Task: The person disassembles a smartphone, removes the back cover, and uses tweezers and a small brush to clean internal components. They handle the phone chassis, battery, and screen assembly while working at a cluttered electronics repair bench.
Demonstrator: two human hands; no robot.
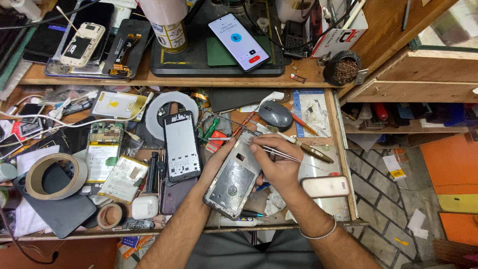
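Tweezers' (271, 148) tips too fine to tell; tape roll (167, 22) cut off above.

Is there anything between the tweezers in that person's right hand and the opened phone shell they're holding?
Nothing visible. The left hand grips the phone shell from its left edge, tilted above the bench. The right hand pinches the tweezers, whose tips reach over the shell's upper end; whether they touch cannot be told.
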